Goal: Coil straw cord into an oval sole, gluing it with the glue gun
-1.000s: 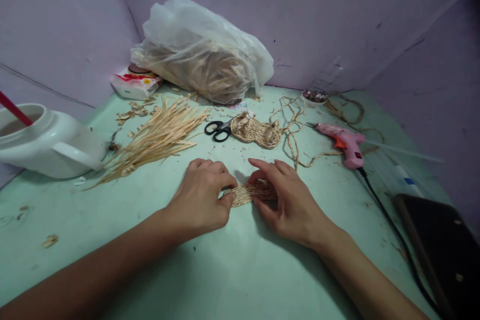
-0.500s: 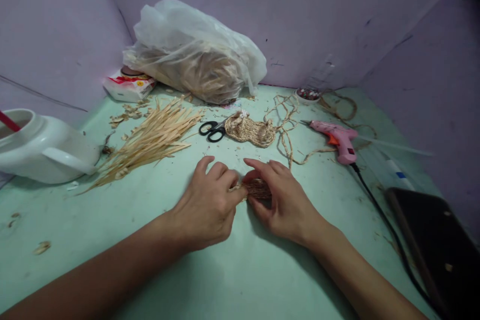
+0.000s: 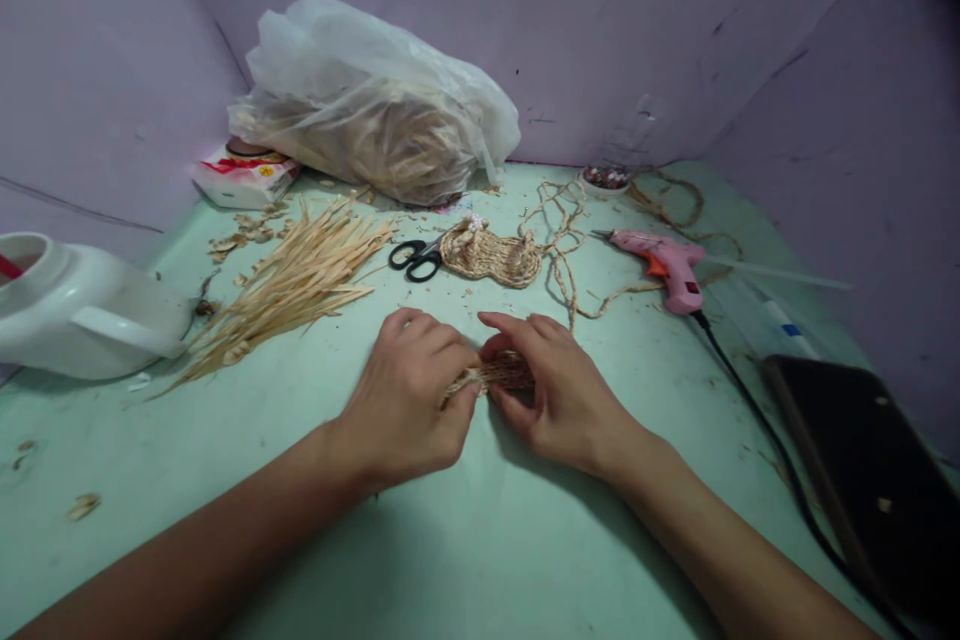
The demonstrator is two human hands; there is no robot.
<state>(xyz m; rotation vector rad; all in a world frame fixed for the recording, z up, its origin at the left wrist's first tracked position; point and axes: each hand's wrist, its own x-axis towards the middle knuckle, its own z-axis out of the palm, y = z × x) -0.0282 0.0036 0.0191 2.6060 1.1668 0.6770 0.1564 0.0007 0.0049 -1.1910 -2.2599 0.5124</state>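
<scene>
A small brown piece of braided fibre (image 3: 511,372) is held low over the tabletop between my two hands. My left hand (image 3: 411,398) pinches its left end between thumb and fingers. Curved around its right part is my right hand (image 3: 566,390), thumb below and fingers above. Much of the piece is hidden by the fingers. Beyond the hands lies a sole-shaped braided piece (image 3: 491,258) with small pearly beads on it, and black-handled scissors (image 3: 416,260) touch its left side. Loose braided cord (image 3: 574,285) trails to its right.
A pink glue gun (image 3: 671,265) with a black cable lies at right, near a dark phone-like slab (image 3: 862,460). Dried fibre strips (image 3: 300,280) and a white jug (image 3: 90,310) are at left. Behind stand a plastic bag (image 3: 382,110), a box (image 3: 244,178) and a bead dish (image 3: 604,180).
My left fingers have shifted and now close on the braided piece's left end. The right hand keeps its hold. The whole view has moved slightly, with things appearing further left.
</scene>
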